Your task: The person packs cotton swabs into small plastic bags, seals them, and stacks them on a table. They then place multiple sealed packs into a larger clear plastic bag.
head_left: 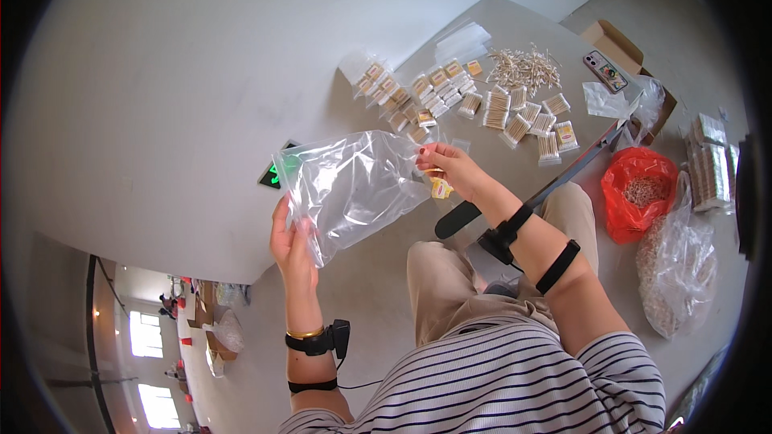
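A clear plastic bag (354, 189) is stretched between my two hands, its film creased and shiny. My left hand (295, 247) grips its lower left edge, with the fingers partly behind the film. At its right end, my right hand (449, 167) pinches the edge between thumb and fingertips. A small yellow-labelled pack (441, 188) shows just below the right hand, beside the bag. Beyond the right hand, packs of cotton swabs (496, 108) lie on the grey table (505, 24), several in clear sleeves. Other packs with yellow labels (384, 90) are grouped farther left.
Loose cotton swabs (524, 70) are heaped at the table's back, near flat clear sleeves (463, 42). A phone (605, 71) lies at the right by a cardboard box (615, 47). Right of my legs are a red bag (623, 225), a clear bag of swabs (679, 277) and stacked packs (708, 165).
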Available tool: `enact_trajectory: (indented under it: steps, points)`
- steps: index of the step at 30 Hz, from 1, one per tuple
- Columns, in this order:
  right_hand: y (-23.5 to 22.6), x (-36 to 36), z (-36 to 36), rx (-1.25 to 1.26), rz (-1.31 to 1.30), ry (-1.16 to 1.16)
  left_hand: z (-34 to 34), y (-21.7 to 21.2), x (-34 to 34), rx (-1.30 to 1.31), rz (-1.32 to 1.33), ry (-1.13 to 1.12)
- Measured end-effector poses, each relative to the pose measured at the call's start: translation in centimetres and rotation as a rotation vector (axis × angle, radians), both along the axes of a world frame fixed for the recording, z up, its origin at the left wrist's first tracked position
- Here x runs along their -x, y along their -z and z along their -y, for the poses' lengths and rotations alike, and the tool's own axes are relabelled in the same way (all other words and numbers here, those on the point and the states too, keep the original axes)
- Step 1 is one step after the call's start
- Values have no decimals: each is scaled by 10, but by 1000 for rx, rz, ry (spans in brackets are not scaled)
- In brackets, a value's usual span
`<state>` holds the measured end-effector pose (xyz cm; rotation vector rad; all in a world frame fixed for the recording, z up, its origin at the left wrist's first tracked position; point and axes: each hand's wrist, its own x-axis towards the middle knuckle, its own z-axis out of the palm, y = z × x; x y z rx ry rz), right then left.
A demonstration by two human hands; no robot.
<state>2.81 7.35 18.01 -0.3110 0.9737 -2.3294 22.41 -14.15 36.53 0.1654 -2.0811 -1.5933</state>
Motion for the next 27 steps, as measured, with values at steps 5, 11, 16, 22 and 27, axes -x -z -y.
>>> enact_trajectory:
  steps: [5,11,16,22,27]
  points:
    - [-4,-11,9,-115,-33,57,-2,-3,-33,-68,-9,66]
    - [-25,6,-20,-330,-338,-44,24,-13,-77,218,4,78]
    - [-72,15,-51,-533,-696,-145,38,-4,-97,511,33,-2]
    - [-66,-21,-31,38,-205,-221,16,0,-92,377,-135,-9]
    - [-45,-55,-7,-66,-195,-387,17,8,-88,313,-178,-22]
